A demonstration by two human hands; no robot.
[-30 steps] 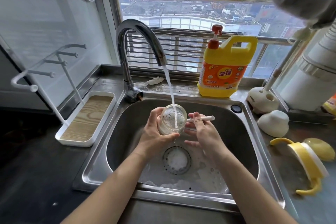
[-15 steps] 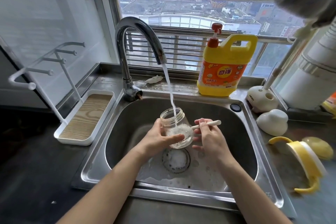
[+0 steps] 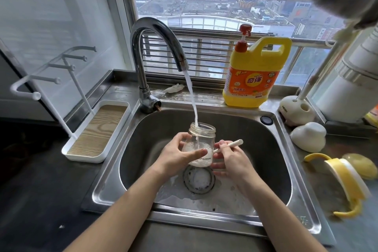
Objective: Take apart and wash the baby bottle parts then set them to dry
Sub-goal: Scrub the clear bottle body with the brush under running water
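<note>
The clear glass baby bottle [image 3: 201,141] stands upright over the steel sink [image 3: 282,161], gripped around its body by my left hand [image 3: 176,156]. Water from the tap [image 3: 157,32] runs into its open mouth, and foamy water fills the lower half. My right hand [image 3: 231,162] is just right of the bottle and pinches a thin white brush handle [image 3: 229,145]; its head is hidden. On the right counter lie the yellow handled collar [image 3: 343,182], a yellowish nipple [image 3: 360,165] and a white cap [image 3: 308,136].
A yellow dish soap jug [image 3: 253,75] stands behind the sink. At the left is a white drying rack with pegs [image 3: 61,67] over a wood-lined tray [image 3: 96,131]. A white brush stand [image 3: 296,109] sits at the right. Foam covers the sink floor around the drain [image 3: 198,179].
The bottle has turned from tilted with its mouth toward me to upright under the stream, and it has dropped a little lower in the sink. My right hand has stayed beside it with the brush.
</note>
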